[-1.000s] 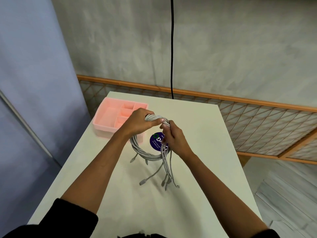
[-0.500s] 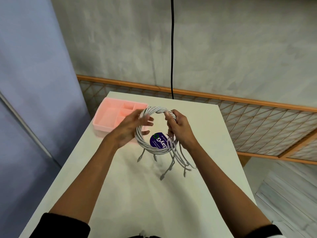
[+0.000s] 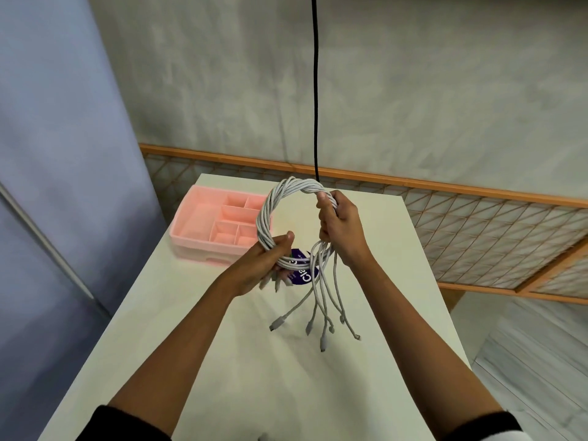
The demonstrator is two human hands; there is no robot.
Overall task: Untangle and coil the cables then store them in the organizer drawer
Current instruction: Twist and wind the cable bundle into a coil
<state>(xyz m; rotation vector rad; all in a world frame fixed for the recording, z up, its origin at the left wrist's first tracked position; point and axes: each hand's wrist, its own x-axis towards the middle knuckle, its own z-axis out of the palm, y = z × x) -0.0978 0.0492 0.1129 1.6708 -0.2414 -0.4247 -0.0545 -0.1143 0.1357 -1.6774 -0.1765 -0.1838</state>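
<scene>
Holding the gray cable ring [image 3: 265, 214] up in the middle of the frame, your left hand [image 3: 264, 265] curls round its bottom and your right hand [image 3: 342, 229] grips its right side. Loose ends [image 3: 324, 340] dangle over the tabletop [image 3: 254, 377], right of the pink drawer [image 3: 199, 218].

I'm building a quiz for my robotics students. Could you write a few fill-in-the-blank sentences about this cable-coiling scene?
1. The left hand and right hand hold the cable coil raised ___ the table.
2. The organizer, at the table's far left, is coloured ___.
3. The cord hanging from overhead is coloured ___.

Missing words: above; pink; black.
</scene>
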